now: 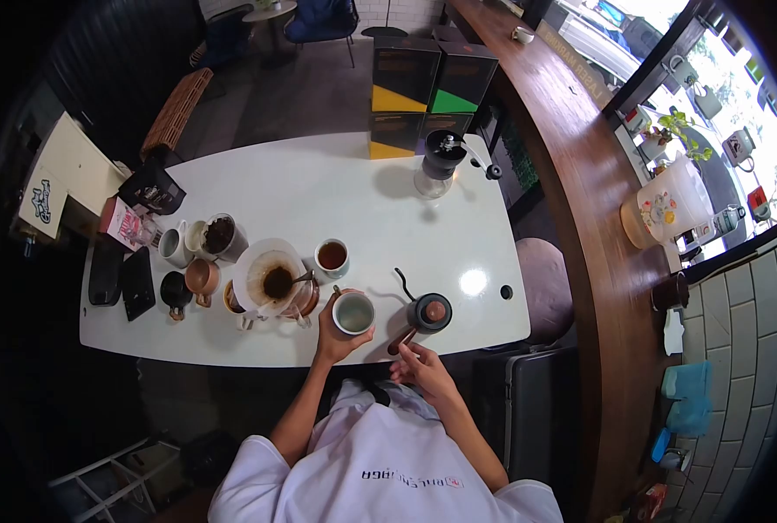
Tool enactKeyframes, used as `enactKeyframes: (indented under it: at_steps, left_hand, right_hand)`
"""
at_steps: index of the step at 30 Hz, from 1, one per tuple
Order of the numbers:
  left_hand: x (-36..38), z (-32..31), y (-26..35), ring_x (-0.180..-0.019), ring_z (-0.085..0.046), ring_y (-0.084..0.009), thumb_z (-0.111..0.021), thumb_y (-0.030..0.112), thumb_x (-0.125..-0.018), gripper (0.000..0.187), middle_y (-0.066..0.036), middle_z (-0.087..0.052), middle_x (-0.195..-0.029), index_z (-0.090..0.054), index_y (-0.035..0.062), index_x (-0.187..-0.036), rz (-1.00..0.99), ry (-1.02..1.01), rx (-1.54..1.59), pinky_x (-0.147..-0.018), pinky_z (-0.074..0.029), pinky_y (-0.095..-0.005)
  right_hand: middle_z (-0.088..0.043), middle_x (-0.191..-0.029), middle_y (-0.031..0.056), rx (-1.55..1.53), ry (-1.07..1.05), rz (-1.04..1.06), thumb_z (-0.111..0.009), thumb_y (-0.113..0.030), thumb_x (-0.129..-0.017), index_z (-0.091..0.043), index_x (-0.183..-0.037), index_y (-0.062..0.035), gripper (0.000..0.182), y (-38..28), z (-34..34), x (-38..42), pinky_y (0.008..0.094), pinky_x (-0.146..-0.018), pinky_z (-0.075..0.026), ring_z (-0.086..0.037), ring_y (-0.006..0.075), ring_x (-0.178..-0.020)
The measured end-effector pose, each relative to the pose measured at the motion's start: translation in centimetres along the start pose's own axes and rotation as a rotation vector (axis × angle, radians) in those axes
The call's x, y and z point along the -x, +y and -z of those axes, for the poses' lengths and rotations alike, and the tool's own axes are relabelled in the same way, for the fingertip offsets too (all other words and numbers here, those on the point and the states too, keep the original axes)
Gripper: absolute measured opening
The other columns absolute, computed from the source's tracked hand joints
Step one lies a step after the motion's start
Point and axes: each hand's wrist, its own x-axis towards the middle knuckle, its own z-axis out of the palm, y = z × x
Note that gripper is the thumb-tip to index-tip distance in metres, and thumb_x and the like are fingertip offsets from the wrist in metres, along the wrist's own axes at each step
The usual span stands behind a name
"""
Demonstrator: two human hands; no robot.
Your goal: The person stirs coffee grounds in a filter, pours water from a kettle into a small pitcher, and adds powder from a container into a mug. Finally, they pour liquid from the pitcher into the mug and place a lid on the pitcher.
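Observation:
My left hand point(332, 336) is wrapped around a white mug point(353, 313) with clear, pale liquid inside, held near the table's front edge. My right hand point(423, 369) holds nothing, its fingers loosely bent and apart just below the reddish-brown handle of a black gooseneck kettle point(430, 315). To the left of the mug is a dripper with a white paper filter point(249, 270); wet coffee grounds point(278, 282) and a spoon point(304, 277) lie in it. A glass server point(308, 301) shows partly beneath. Behind the mug stands a cup of brown liquid point(331, 256).
Several cups, among them a brown cup point(202, 277), crowd the white table's point(318, 183) left side beside a container of dark coffee point(223, 235). A hand grinder point(441, 157) stands far right before stacked black boxes point(404, 78). A wooden counter point(571, 200) runs along the right.

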Motion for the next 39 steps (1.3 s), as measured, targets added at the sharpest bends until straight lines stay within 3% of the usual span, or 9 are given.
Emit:
enactKeyframes:
  at_steps: [5, 15, 22, 24, 25, 28, 32, 35, 39]
  left_hand:
    - [-0.1, 0.2, -0.3, -0.093, -0.063, -0.0167, -0.083, 0.007, -0.064, 0.054, -0.008, -0.065, -0.101, -0.058, 0.0021, -0.112, 0.033, -0.030, 0.008, -0.086, -0.051, -0.0324]
    - [0.1, -0.2, -1.3, -0.090, -0.061, -0.0148, -0.083, 0.010, -0.062, 0.054, -0.007, -0.063, -0.101, -0.059, 0.0019, -0.110, 0.025, -0.042, 0.005, -0.084, -0.051, -0.0314]
    - [-0.3, -0.7, -1.1, -0.091, -0.065, -0.0199, -0.084, 0.011, -0.063, 0.056, -0.009, -0.066, -0.099, -0.056, 0.0014, -0.111, -0.040, -0.052, -0.079, -0.084, -0.053, -0.0345]
    - [-0.2, -1.3, -1.4, -0.091, -0.065, -0.0200, -0.084, 0.011, -0.063, 0.056, -0.009, -0.066, -0.099, -0.056, 0.0011, -0.111, -0.050, -0.054, -0.095, -0.083, -0.053, -0.0346]
    - [-0.2, -1.5, -1.7, -0.091, -0.065, -0.0200, -0.084, 0.011, -0.063, 0.056, -0.010, -0.065, -0.098, -0.056, 0.0011, -0.111, -0.032, -0.060, -0.062, -0.083, -0.053, -0.0345]
    - [-0.3, -2.2, -2.5, -0.090, -0.065, -0.0200, -0.085, 0.011, -0.064, 0.057, -0.010, -0.065, -0.097, -0.055, 0.0010, -0.111, -0.010, -0.075, -0.014, -0.082, -0.053, -0.0342]
    - [-0.4, -2.7, -2.6, -0.089, -0.065, -0.0198, -0.085, 0.012, -0.064, 0.057, -0.010, -0.065, -0.097, -0.055, 0.0009, -0.112, -0.022, -0.052, -0.004, -0.082, -0.053, -0.0336]
    - [-0.4, -2.8, -2.8, -0.089, -0.066, -0.0195, -0.085, 0.012, -0.065, 0.058, -0.010, -0.066, -0.097, -0.054, 0.0009, -0.113, -0.033, -0.029, -0.009, -0.081, -0.053, -0.0333]
    - [-0.3, -3.0, -2.8, -0.090, -0.066, -0.0192, -0.084, 0.011, -0.066, 0.058, -0.010, -0.066, -0.097, -0.054, 0.0008, -0.114, 0.002, -0.028, 0.020, -0.081, -0.053, -0.0330]
  right_hand:
    - [-0.066, -0.094, 0.0107, -0.293, -0.007, 0.102, -0.055, -0.027, -0.102, -0.057, -0.114, 0.0008, 0.030, 0.9, -1.2, -1.8, 0.0317, -0.078, -0.055, -0.066, 0.0185, -0.085]
    - [-0.064, -0.086, 0.0084, -0.368, 0.002, 0.119, -0.054, -0.018, -0.101, -0.055, -0.102, -0.0036, 0.014, 1.5, -0.1, -1.4, 0.0310, -0.068, -0.052, -0.062, 0.0169, -0.074]
    - [-0.051, -0.068, 0.0008, -0.039, 0.419, 0.276, -0.058, -0.020, -0.100, -0.051, -0.102, -0.0025, 0.019, 1.9, 2.8, -1.2, 0.0265, -0.049, -0.039, -0.048, 0.0139, -0.052]
    - [-0.063, -0.074, 0.0098, 0.584, 0.659, 0.679, -0.058, -0.015, -0.098, -0.046, -0.109, 0.0001, 0.022, 2.1, 3.6, -1.1, 0.0309, -0.051, -0.042, -0.055, 0.0193, -0.052]
    - [-0.063, -0.074, 0.0098, 0.581, 0.669, 0.679, -0.058, -0.015, -0.098, -0.046, -0.109, 0.0001, 0.022, 1.9, 3.6, -0.8, 0.0309, -0.051, -0.042, -0.055, 0.0193, -0.052]
    - [-0.068, -0.102, 0.0303, 0.752, 0.680, 0.673, -0.057, 0.000, -0.092, -0.027, -0.136, -0.0034, 0.053, 0.6, 3.3, 0.5, 0.0404, -0.064, -0.050, -0.068, 0.0361, -0.069]
    - [-0.068, -0.094, 0.0276, 0.955, 0.699, 0.688, -0.057, 0.006, -0.086, -0.008, -0.156, -0.0167, 0.089, 0.3, 3.4, 0.5, 0.0475, -0.068, -0.050, -0.065, 0.0430, -0.073]
    - [-0.065, -0.081, 0.0265, 1.118, 0.686, 0.749, -0.056, 0.003, -0.085, -0.012, -0.157, -0.0166, 0.086, -0.5, 3.6, 0.0, 0.0535, -0.065, -0.048, -0.064, 0.0450, -0.072]
    - [-0.067, -0.098, 0.0267, 1.233, 0.610, 0.599, -0.054, 0.009, -0.080, -0.013, -0.158, -0.0205, 0.093, -1.7, 3.8, -0.6, 0.0504, -0.068, -0.049, -0.064, 0.0441, -0.075]
